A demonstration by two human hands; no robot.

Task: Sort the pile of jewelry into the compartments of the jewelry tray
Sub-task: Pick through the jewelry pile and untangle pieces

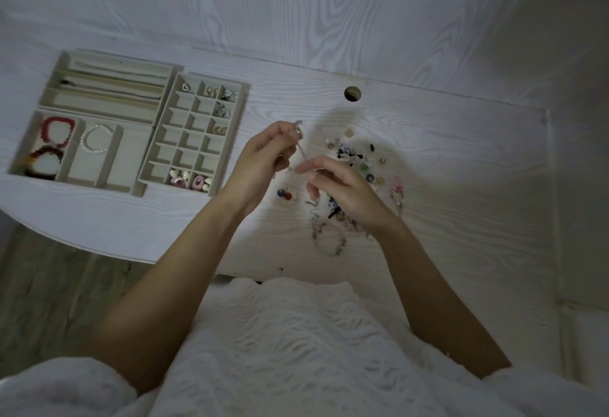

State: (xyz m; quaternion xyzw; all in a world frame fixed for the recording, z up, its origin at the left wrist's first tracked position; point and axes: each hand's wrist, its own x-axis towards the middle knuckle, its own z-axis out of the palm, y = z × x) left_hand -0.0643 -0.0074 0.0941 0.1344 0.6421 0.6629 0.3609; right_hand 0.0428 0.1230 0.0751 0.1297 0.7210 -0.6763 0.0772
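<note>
The beige jewelry tray (pixel 243 110) lies at the left of the white desk, with long slots, wide bracelet slots and a grid of small cells. Red and dark bracelets (pixel 54 131) and a pearl bracelet (pixel 96 138) lie in the wide slots. Earrings sit in several grid cells. The loose jewelry pile (pixel 359 166) is spread at the centre right. My left hand (pixel 263 159) pinches the upper end of a thin silver chain (pixel 300 149) held above the desk. My right hand (pixel 342 189) pinches its lower end over the pile.
A round cable hole (pixel 352 93) is in the desk behind the pile. A flower-shaped piece (pixel 287 196) lies alone left of the pile, a beaded bracelet (pixel 329 238) near the desk's front edge. White walls close in behind and to the right.
</note>
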